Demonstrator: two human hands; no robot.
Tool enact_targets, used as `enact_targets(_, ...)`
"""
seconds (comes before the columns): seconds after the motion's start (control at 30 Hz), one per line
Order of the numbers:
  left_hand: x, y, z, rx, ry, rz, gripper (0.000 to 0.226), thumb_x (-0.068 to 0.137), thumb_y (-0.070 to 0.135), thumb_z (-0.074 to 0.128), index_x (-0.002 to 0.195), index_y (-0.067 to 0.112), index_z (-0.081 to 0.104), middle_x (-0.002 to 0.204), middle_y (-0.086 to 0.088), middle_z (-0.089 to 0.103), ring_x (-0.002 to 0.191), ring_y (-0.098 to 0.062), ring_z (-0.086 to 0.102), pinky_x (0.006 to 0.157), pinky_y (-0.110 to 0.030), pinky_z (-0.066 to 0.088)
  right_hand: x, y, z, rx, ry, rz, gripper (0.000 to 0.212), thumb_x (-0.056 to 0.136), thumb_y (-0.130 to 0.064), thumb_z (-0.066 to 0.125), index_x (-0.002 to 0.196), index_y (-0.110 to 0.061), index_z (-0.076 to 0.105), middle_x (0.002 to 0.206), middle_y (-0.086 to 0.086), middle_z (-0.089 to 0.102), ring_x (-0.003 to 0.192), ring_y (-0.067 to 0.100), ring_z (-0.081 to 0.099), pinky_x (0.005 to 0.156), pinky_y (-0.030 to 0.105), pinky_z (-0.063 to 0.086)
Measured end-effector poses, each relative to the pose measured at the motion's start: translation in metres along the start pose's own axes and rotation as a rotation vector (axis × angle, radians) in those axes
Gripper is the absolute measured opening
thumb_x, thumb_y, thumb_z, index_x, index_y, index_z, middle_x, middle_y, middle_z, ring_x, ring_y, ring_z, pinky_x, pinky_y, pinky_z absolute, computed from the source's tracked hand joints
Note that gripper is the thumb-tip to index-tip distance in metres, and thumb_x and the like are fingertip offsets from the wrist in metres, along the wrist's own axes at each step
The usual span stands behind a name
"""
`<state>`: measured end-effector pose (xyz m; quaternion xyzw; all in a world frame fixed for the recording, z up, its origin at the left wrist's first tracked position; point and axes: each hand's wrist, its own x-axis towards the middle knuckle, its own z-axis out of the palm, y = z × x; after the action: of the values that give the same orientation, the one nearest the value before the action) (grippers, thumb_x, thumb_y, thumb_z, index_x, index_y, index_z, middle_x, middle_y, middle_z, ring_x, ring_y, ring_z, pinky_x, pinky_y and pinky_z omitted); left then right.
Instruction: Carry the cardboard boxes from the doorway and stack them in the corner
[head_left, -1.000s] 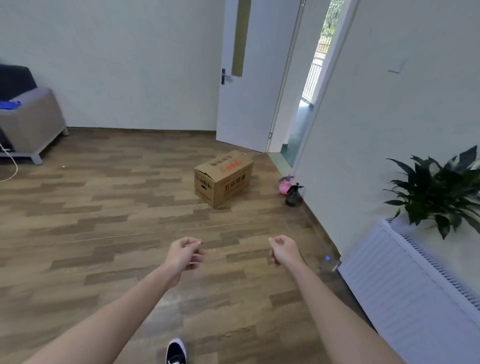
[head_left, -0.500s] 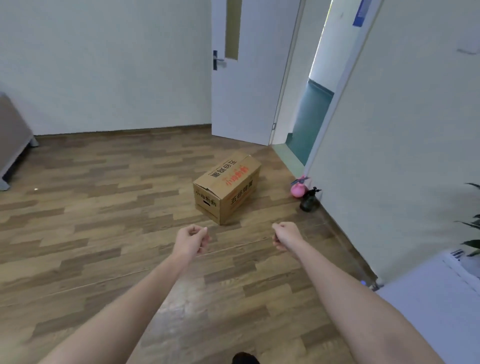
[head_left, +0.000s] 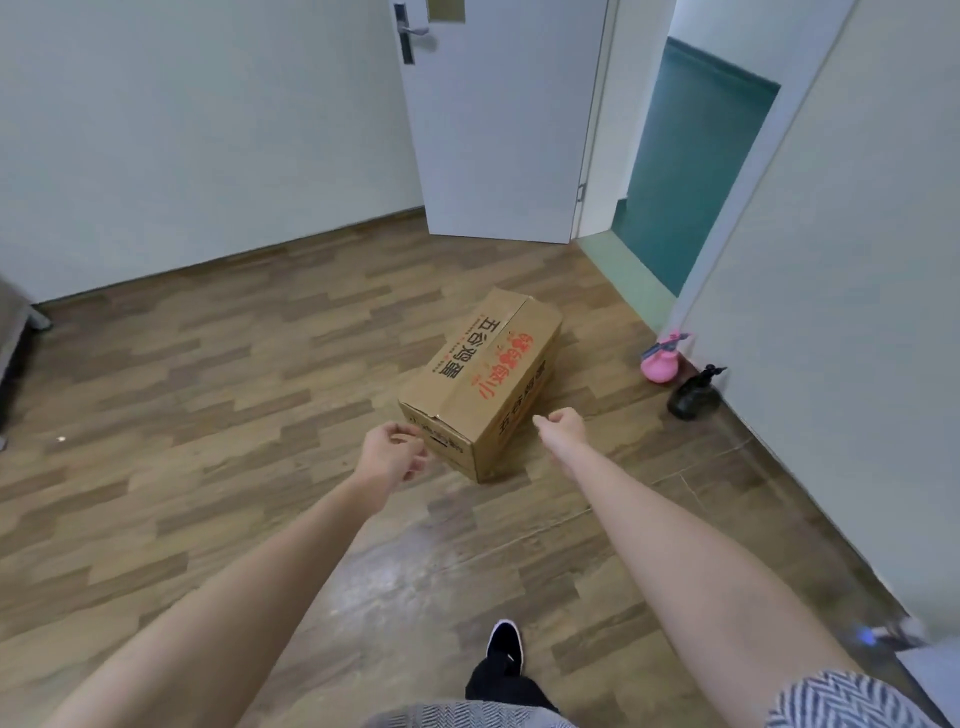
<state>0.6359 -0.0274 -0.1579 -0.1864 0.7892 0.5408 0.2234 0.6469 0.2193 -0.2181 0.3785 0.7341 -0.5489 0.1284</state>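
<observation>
Cardboard box (head_left: 483, 379), frame centre: rigid, taped, probably light; grasp both short ends; left hand (head_left: 387, 460) and right hand (head_left: 563, 428) loosely curled, empty.

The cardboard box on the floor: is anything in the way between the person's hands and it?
Nothing visible. Bare wooden floor lies between both hands and the cardboard box. The left hand and right hand are empty, reaching toward its near end. The pink bottle and dark bottle stand off to the right by the wall.

Distance: I am now near the cardboard box (head_left: 483, 384), closer than before.
My hands: left hand (head_left: 388, 457) and right hand (head_left: 563, 426) now flank its near corner.
</observation>
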Motion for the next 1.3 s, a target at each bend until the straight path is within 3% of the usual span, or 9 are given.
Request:
enact_targets(0.2,0.143,0.071,0.000,0.037,0.023,-0.015,0.015,0.096,0.018,0.064,0.109,0.013,0.058,0.088,-0.008,0.068,0.066,-0.017,0.057,0.060,-0.028,0.043,0.093,-0.079,0.028,0.018,-0.011,0.103,0.049,0.103,-0.031,0.058,0.144,-0.008,0.045,0.146,0.013,0.052,0.132,0.033,0.051,0.106,0.044,0.045)
enact_targets(0.5,0.433,0.137,0.044,0.229,-0.107,-0.068,0.045,0.094,0.034,0.068,0.129,0.012,0.052,0.114,-0.011,0.064,0.095,-0.025,0.059,0.070,-0.034,0.046,0.298,-0.144,0.091,0.137,0.083,0.290,0.062,0.101,-0.032,0.062,0.152,-0.012,0.034,0.152,0.013,0.046,0.136,0.035,0.048,0.110,0.048,0.044)
enact_targets(0.63,0.545,0.154,0.081,0.310,-0.203,-0.127,0.048,0.095,0.033,0.067,0.134,0.011,0.049,0.109,-0.007,0.060,0.092,-0.022,0.058,0.080,-0.038,0.052,0.394,-0.156,0.121,0.194,0.088,0.361,0.076,0.097,-0.035,0.067,0.157,-0.018,0.023,0.152,0.013,0.047,0.131,0.033,0.055,0.109,0.052,0.048)
enact_targets(0.7,0.604,0.148,0.102,0.346,-0.223,-0.169,0.050,0.094,0.033,0.069,0.134,0.013,0.049,0.108,-0.006,0.062,0.083,-0.018,0.061,0.085,-0.041,0.058,0.447,-0.156,0.135,0.218,0.094,0.390,0.073,0.098,-0.031,0.067,0.156,-0.015,0.025,0.152,0.011,0.047,0.132,0.030,0.054,0.107,0.044,0.047)
enact_targets(0.83,0.700,0.107,0.147,0.439,-0.251,-0.223,0.065,0.088,0.037,0.076,0.139,0.014,0.043,0.116,-0.010,0.067,0.099,-0.027,0.067,0.093,-0.049,0.057,0.541,-0.128,0.150,0.240,0.144,0.440,0.068,0.098,-0.024,0.069,0.152,-0.009,0.030,0.145,0.012,0.053,0.109,0.020,0.052,0.087,0.031,0.040)
enact_targets(0.9,0.745,0.081,0.174,0.467,-0.250,-0.224,0.075,0.086,0.040,0.077,0.143,0.012,0.037,0.119,-0.010,0.066,0.099,-0.026,0.066,0.089,-0.046,0.056,0.595,-0.097,0.164,0.217,0.188,0.471,0.081,0.094,-0.027,0.074,0.155,-0.007,0.024,0.148,0.014,0.052,0.122,0.025,0.055,0.093,0.032,0.043)
enact_targets(1.0,0.802,0.047,0.201,0.494,-0.216,-0.261,0.089,0.083,0.043,0.079,0.150,0.011,0.030,0.124,-0.008,0.062,0.089,-0.020,0.065,0.065,-0.031,0.048,0.655,-0.052,0.191,0.207,0.206,0.546,0.106,0.082,-0.036,0.084,0.158,-0.006,0.016,0.152,0.017,0.047,0.139,0.035,0.049,0.111,0.047,0.044)
enact_targets(1.1,0.848,0.023,0.216,0.545,-0.185,-0.261,0.104,0.073,0.048,0.085,0.152,0.013,0.028,0.144,-0.012,0.054,0.119,-0.030,0.062,0.078,-0.040,0.053,0.693,-0.019,0.210,0.229,0.218,0.572,0.106,0.077,-0.038,0.088,0.152,-0.003,0.020,0.150,0.017,0.046,0.139,0.036,0.048,0.113,0.050,0.043)
enact_targets(1.3,0.882,0.003,0.235,0.580,-0.224,-0.233,0.094,0.067,0.043,0.091,0.143,0.018,0.040,0.136,-0.004,0.059,0.126,-0.025,0.056,0.088,-0.036,0.047,0.721,0.011,0.236,0.282,0.297,0.573,0.105,0.061,-0.038,0.098,0.137,-0.014,0.030,0.142,0.011,0.051,0.131,0.033,0.055,0.108,0.054,0.048)
